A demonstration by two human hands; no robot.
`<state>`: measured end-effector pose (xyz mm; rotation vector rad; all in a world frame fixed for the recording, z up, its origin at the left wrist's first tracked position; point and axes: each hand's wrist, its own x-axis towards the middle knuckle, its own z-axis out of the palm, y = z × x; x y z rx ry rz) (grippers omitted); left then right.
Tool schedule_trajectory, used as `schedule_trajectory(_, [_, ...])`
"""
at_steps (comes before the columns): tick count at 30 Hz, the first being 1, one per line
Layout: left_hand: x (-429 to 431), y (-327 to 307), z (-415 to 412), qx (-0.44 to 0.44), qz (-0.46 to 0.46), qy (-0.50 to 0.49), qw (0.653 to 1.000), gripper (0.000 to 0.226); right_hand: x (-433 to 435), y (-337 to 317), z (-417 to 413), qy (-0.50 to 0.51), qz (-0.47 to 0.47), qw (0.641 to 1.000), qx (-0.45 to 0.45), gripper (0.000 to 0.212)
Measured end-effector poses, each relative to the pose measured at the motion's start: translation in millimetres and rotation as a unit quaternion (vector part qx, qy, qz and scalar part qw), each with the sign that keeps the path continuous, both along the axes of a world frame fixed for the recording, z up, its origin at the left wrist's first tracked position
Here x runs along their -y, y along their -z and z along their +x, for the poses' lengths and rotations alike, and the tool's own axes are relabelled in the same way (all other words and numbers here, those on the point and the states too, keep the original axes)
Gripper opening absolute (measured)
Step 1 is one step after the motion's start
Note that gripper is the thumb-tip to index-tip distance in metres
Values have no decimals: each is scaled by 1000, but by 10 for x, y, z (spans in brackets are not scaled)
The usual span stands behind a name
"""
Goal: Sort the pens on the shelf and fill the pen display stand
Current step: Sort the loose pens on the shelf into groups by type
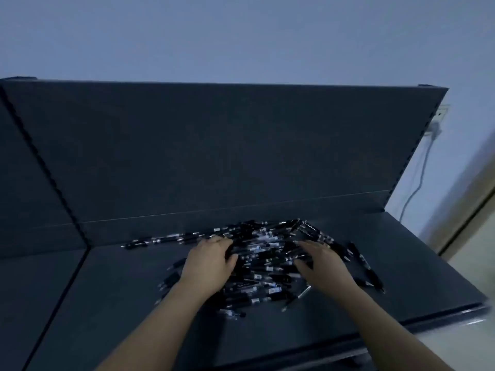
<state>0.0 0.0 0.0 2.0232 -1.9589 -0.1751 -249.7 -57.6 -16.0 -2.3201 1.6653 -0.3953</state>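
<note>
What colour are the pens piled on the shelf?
Mostly black, with clear sections and white labels; the head view shows the pens best.

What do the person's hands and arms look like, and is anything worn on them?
The left hand and the right hand are bare: no gloves, and no ring, watch or bracelet shows in this dim, blurred view. Both forearms are bare as well; no sleeve appears before the frame's lower edge.
</note>
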Motion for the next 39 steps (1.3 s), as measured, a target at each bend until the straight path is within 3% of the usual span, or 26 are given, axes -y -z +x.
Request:
schedule_trajectory(7, [363, 283, -162, -22, 71, -20, 997, 42, 239, 137, -90, -64, 51, 996, 24, 52])
schedule_trajectory(16, [504, 389, -124, -48, 108, -62, 991, 32, 420, 342, -51, -87, 36, 994, 51, 45])
schedule_trajectory(20, [517, 331, -80, -34, 78, -69, 994, 28, 502, 330, -54, -83, 10, 994, 67, 40])
schedule_trajectory(27, [601, 248, -159, -96, 33, -46, 994, 24, 679, 245, 36, -89, -26, 992, 88, 35])
schedule_trajectory(39, [739, 354, -160, -157, 105, -56, 980, 29, 818, 268, 200, -104, -9, 993, 49, 33])
